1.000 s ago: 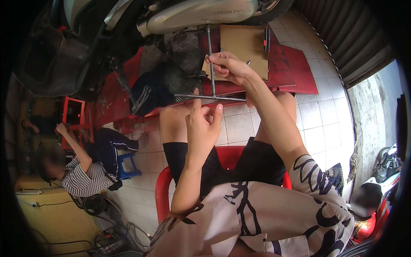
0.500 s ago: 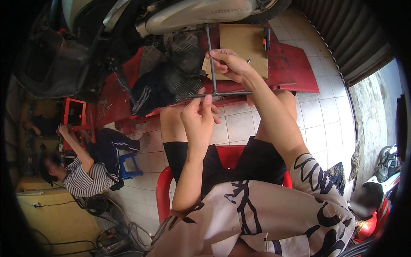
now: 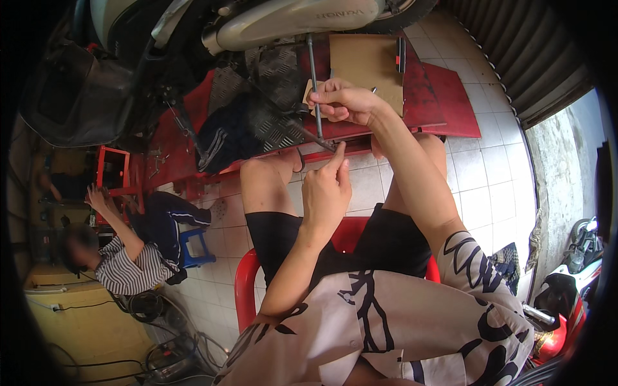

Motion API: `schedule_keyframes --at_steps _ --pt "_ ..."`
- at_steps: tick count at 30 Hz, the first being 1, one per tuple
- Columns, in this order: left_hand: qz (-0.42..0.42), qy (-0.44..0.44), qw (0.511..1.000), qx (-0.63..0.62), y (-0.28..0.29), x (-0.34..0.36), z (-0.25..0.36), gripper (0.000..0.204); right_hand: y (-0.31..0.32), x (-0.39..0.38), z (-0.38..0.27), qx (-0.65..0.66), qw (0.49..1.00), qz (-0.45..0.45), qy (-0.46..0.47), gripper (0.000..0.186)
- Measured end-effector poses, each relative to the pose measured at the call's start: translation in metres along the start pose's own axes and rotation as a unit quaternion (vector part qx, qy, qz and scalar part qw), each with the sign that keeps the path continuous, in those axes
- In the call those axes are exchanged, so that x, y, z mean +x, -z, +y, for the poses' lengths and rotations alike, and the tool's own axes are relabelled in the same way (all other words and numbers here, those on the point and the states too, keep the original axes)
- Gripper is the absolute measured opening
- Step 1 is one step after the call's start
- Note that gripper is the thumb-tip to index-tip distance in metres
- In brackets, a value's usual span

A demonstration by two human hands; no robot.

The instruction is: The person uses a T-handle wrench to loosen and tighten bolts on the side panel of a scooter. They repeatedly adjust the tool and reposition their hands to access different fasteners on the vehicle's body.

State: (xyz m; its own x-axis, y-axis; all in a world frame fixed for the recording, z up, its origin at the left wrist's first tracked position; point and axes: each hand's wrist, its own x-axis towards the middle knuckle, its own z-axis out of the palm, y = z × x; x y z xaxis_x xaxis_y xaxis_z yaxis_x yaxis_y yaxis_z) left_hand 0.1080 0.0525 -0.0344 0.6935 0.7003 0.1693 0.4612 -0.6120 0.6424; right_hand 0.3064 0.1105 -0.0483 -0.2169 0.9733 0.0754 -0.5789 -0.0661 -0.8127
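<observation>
A steel T-handle wrench (image 3: 313,63) reaches from the lower edge of the motorbike's silver-grey engine cover (image 3: 290,27) toward me. My right hand (image 3: 347,103) is closed loosely round its shaft, thumb and fingertips pinching it at mid-length. The crossbar now lies slantwise, its far end over the dark tread plate. At its near end is my left hand (image 3: 325,196), index finger stretched out and touching or almost touching the bar, the other fingers loosely curled. Nothing is gripped in the left hand. Where the wrench meets the motorbike is too small to make out.
The motorbike stands on a red lift platform (image 3: 454,96) with a cardboard sheet (image 3: 364,48) and dark cloth (image 3: 225,132) on it. Several tools lie at the platform's left. A person in a striped shirt (image 3: 135,267) sits on a blue stool (image 3: 195,249). A red chair (image 3: 246,289) is under me.
The crossbar has turned from nearly level to slanting. My left hand has moved right and down, its index finger now extended. My right hand stays on the shaft, slightly lower.
</observation>
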Motion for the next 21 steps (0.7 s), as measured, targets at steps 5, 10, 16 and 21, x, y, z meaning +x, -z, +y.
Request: schedule_keyframes --at_steps 5,10,16,21 --pt "0.084 0.092 0.969 -0.213 0.016 0.003 0.010 0.047 0.000 0.001 0.003 -0.004 1.000 0.028 0.001 0.022" --pt "-0.064 -0.070 0.990 -0.109 0.017 -0.001 0.022 0.063 0.003 0.007 0.007 -0.006 0.999 0.041 0.009 0.021" --pt "0.018 0.119 0.977 -0.173 0.016 0.000 0.011 0.070 0.006 0.004 0.004 0.012 0.998 0.062 0.009 0.018" --pt "-0.058 -0.045 0.978 -0.197 0.023 0.000 0.024 0.080 0.005 0.004 0.001 0.017 0.997 0.070 0.015 0.019"
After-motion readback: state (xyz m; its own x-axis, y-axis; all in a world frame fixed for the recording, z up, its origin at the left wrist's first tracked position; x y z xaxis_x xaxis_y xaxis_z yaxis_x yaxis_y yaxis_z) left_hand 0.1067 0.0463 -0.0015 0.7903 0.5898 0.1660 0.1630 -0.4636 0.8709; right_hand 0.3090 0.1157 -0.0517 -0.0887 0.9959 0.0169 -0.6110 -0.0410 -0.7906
